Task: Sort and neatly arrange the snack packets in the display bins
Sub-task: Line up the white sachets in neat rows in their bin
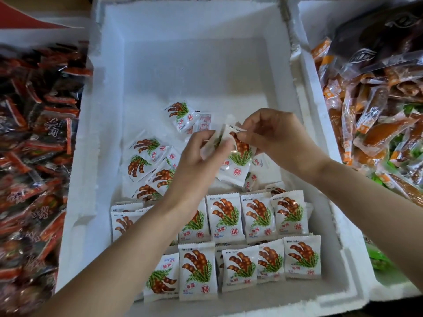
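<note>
The white foam bin (pixel 194 72) filled the middle of the shot. On its left sat a heap of red-and-black snack packets (pixel 34 145); on its right, orange sausage-like packets (pixel 366 124) under a big dark bag (pixel 377 35). Inside the foam bin, tamarind packets stood in two tidy rows at the near end, the front row (pixel 229 266) overlapped by the back row (pixel 256 216). A loose pile (pixel 146 156) lay jumbled mid-bin. Above that pile, both hands met. The left grip (pixel 201 156) was curled round a white packet (pixel 211 145). The right grip (pixel 274 136) pinched the top edge of a printed tamarind packet (pixel 238 161), and the two packets touched.
</note>
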Demonstrator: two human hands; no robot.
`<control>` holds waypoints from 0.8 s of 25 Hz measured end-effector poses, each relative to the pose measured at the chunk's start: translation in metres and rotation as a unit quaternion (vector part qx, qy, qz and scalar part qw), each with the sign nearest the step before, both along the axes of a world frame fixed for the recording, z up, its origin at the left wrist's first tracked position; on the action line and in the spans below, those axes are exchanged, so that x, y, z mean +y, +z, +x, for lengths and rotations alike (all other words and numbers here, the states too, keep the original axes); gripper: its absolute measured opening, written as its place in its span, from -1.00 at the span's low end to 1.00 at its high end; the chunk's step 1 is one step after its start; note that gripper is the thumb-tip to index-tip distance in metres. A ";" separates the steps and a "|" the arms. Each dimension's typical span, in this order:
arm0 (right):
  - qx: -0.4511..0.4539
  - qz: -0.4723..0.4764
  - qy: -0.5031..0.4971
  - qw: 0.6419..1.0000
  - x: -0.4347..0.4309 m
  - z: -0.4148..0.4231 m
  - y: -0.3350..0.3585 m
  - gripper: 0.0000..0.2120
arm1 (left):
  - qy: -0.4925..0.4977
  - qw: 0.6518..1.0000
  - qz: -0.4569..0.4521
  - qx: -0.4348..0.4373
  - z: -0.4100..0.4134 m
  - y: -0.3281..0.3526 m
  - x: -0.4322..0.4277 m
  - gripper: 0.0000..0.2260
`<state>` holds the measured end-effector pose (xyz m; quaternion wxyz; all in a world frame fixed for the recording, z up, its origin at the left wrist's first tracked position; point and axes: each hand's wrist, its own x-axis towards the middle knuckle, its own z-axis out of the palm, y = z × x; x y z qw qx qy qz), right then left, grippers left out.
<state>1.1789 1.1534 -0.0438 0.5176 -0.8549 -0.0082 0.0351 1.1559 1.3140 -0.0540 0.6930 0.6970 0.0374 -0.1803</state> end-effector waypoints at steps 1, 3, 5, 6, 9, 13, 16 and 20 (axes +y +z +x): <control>-0.001 0.021 0.001 1.000 0.001 0.000 0.001 -0.88 | -0.008 1.000 0.010 -0.022 -0.002 -0.002 -0.001 -0.80; -0.022 0.051 -0.006 0.998 -0.003 -0.002 0.003 -0.91 | 0.011 0.999 0.020 -0.045 -0.002 -0.005 0.002 -0.74; -0.038 -0.015 -0.017 0.999 -0.019 -0.006 -0.004 -0.89 | 0.033 0.998 0.026 -0.045 0.000 -0.008 0.008 -0.74; -0.016 -0.094 -0.001 0.995 -0.030 -0.009 -0.010 -0.87 | 0.040 0.998 0.027 -0.040 0.000 -0.008 0.011 -0.74; 0.180 -0.264 0.110 0.941 -0.050 -0.027 -0.027 -0.66 | 0.044 0.998 0.035 -0.035 -0.001 -0.014 0.015 -0.75; 0.246 -0.294 0.172 0.907 -0.045 -0.037 -0.030 -0.21 | 0.040 0.998 0.036 -0.022 -0.003 -0.019 0.012 -0.74; 0.261 -0.328 0.192 0.887 -0.044 -0.040 -0.032 -0.26 | 0.030 0.999 0.037 -0.015 -0.006 -0.020 0.008 -0.73; 0.254 -0.339 0.205 0.883 -0.054 -0.050 -0.034 -0.59 | 0.009 0.999 0.049 -0.019 -0.009 -0.022 0.003 -0.71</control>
